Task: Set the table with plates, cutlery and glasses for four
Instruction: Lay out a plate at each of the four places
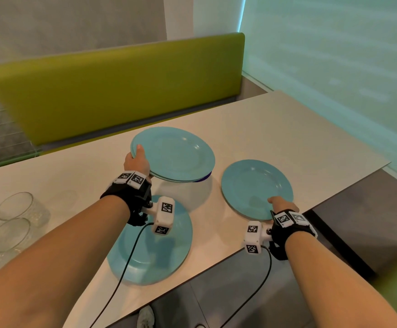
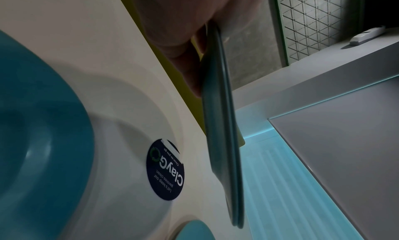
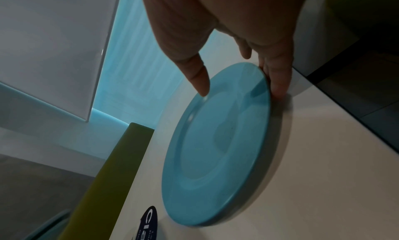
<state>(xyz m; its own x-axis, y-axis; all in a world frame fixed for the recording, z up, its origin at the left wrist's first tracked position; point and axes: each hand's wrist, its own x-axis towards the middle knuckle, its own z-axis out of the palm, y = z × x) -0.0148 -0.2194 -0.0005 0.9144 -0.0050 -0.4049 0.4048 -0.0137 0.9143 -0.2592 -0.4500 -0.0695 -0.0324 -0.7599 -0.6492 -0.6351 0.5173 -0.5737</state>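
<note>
Teal plate (image 1: 254, 188) near tbl (image 1: 287, 129) edge

Two stacked teal plates (image 1: 176, 157) aloft; near plate (image 1: 150, 254), right plate (image 1: 254, 188) on table (image 1: 287, 129); glasses (image 1: 13, 218) left.

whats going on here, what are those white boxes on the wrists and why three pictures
No machine here: a person is setting a table by hand. The big picture comes from a camera on their head. The white boxes strapped to the wrists are cameras too; the other two pictures look along each hand from them. The left hand holds two stacked plates up off the table. The right hand pinches the rim of a third plate near the table's edge. A fourth plate lies under the left wrist, and some glasses stand at the left.
</note>
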